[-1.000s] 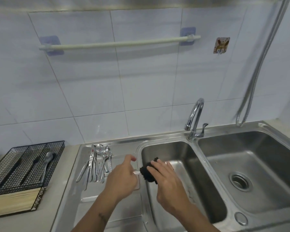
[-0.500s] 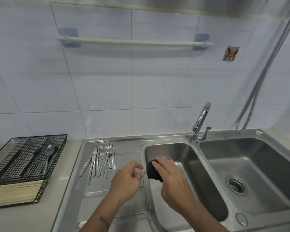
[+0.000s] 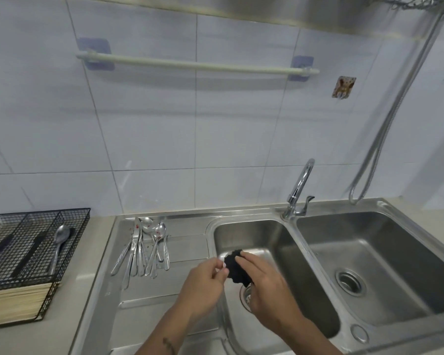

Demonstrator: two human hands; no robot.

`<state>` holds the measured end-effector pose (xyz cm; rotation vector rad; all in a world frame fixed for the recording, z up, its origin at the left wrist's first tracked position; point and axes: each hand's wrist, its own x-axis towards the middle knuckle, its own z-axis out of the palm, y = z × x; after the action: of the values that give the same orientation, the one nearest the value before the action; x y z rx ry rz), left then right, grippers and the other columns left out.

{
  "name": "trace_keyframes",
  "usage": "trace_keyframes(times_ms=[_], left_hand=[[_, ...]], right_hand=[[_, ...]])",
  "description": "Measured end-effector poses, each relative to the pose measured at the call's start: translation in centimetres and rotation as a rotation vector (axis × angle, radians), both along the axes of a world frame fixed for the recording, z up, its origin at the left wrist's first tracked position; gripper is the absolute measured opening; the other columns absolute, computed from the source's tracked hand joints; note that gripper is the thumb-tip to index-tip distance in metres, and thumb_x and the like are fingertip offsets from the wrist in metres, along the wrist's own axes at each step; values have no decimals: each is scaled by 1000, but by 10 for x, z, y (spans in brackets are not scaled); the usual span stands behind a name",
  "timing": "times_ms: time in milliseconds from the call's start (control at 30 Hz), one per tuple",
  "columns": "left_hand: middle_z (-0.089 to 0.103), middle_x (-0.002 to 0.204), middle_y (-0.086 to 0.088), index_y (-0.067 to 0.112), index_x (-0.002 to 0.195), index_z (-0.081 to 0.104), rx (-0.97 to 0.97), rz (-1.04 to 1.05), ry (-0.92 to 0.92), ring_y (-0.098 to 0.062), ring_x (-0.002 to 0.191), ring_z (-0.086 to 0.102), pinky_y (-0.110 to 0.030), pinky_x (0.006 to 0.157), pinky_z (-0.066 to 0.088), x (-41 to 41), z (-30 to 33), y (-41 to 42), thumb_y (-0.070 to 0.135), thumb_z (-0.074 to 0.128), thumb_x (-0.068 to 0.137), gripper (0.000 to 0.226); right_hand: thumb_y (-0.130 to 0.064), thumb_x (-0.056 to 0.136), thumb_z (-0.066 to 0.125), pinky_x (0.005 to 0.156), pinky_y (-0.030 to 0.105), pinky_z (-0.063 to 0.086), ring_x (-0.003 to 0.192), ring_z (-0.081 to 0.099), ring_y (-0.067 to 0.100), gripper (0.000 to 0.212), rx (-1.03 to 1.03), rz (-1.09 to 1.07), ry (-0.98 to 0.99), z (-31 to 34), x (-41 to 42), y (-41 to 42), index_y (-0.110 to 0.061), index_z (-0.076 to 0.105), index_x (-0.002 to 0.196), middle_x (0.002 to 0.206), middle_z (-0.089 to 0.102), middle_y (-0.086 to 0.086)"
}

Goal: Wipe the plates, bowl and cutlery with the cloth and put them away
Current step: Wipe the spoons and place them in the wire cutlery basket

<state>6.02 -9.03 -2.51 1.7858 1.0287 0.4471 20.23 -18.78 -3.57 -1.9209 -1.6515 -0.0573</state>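
My right hand grips a black cloth over the front left corner of the left sink basin. My left hand sits right beside it, its fingertips pinching the end of a thin metal piece of cutlery that is almost wholly wrapped in the cloth. Several spoons and other cutlery lie in a fan on the steel drainboard, some with red specks. One spoon lies in the black wire basket on the left counter. No plates or bowl are in view.
The basket stands on a pale slatted wooden rack. A chrome tap rises between the left basin and the right basin. A metal hose hangs at the right wall, and a towel rail is fixed to the tiles.
My two hands have closed together, so the metal handle seen between them earlier is now nearly covered by the cloth. The view has tilted upward.
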Motion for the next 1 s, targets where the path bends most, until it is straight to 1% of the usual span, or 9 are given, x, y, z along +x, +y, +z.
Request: trace_keyframes(times_ms=[100, 200, 300, 433, 533, 633, 767, 900, 1000], left_hand=[[56, 56, 15, 24, 83, 65, -93, -1, -88, -8, 57, 50, -29, 63, 43, 0, -3, 1, 17, 55, 99, 20], [61, 63, 6, 21, 75, 64, -200, 80, -164, -11, 62, 55, -32, 69, 46, 0, -2, 4, 10, 58, 96, 25], [59, 62, 6, 16, 70, 63, -165, 237, -215, -12, 61, 50, -28, 65, 40, 2, 0, 7, 8, 65, 92, 23], [62, 60, 11, 19, 76, 69, -91, 343, -257, -6, 56, 54, -22, 58, 44, 5, 4, 7, 10, 69, 88, 16], [67, 62, 11, 23, 75, 71, -146, 384, -255, -13, 64, 61, -29, 64, 49, 6, 0, 5, 9, 74, 84, 17], [72, 70, 2, 20, 79, 72, -223, 449, -234, -22, 72, 68, -35, 70, 54, 6, -4, 3, 6, 75, 83, 15], [75, 78, -4, 16, 86, 71, -291, 553, -261, -25, 74, 73, -48, 78, 61, 9, -3, 2, 8, 73, 84, 9], [76, 79, -4, 17, 83, 71, -345, 558, -354, -23, 77, 74, -46, 82, 60, 12, 9, 0, 18, 70, 89, 6], [71, 80, -7, 15, 82, 69, -322, 586, -331, -22, 76, 65, -43, 81, 54, 11, 17, 1, 21, 68, 91, 11]], right_hand=[[-17, 74, 28, 99, 31, 47, 121, 53, 15, 64, 18, -26, 15, 3, 3, -1, -17, 59, 130, 135, 55, -3], [-4, 73, 39, 97, 31, 49, 116, 55, 16, 61, 43, -85, 56, 8, 8, 2, -18, 59, 129, 132, 55, -6], [-3, 71, 44, 93, 35, 52, 113, 57, 17, 61, 30, -118, 67, 8, 11, 1, -18, 59, 128, 130, 56, -5], [-8, 75, 46, 92, 35, 52, 113, 57, 16, 58, 16, -105, 90, 7, 1, 4, -18, 56, 132, 131, 55, -6], [-7, 76, 51, 91, 34, 52, 110, 58, 16, 56, 0, -104, 107, 4, -6, 8, -16, 57, 131, 128, 57, -4], [-3, 75, 58, 91, 33, 52, 110, 57, 15, 57, -38, -102, 79, 1, -5, 11, -18, 57, 130, 126, 57, -6], [-1, 76, 57, 94, 30, 49, 112, 54, 13, 57, -46, -137, 120, 5, -12, 18, -19, 57, 130, 127, 56, -8], [-4, 80, 53, 96, 32, 47, 116, 52, 13, 56, -44, -107, 151, 8, -19, 28, -20, 54, 133, 131, 54, -8], [-3, 81, 52, 98, 33, 47, 119, 51, 15, 56, -13, -107, 154, 7, -19, 32, -18, 53, 135, 133, 53, -5]])
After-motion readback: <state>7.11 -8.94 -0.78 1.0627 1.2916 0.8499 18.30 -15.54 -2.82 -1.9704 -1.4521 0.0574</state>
